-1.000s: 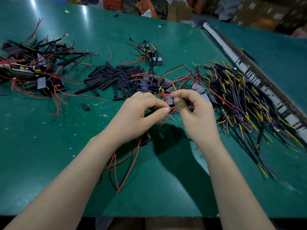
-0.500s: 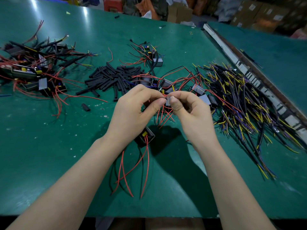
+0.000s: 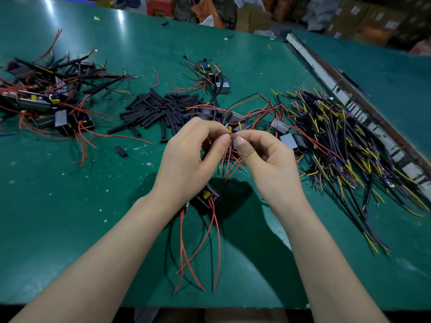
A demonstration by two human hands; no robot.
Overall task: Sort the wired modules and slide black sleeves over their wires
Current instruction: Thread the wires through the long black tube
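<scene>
Centre of frame: left hand [image 3: 186, 159] and right hand [image 3: 268, 159], fingertips meeting, each pinching the ends of thin red wires [image 3: 229, 159] that hang between them. Below the left wrist, a small black box-shaped module with a yellow component [image 3: 206, 198] trails red and black leads toward the lower edge over the green table [image 3: 70, 206]. Upper centre: a pile of short black tubular sleeves [image 3: 158, 110].
</scene>
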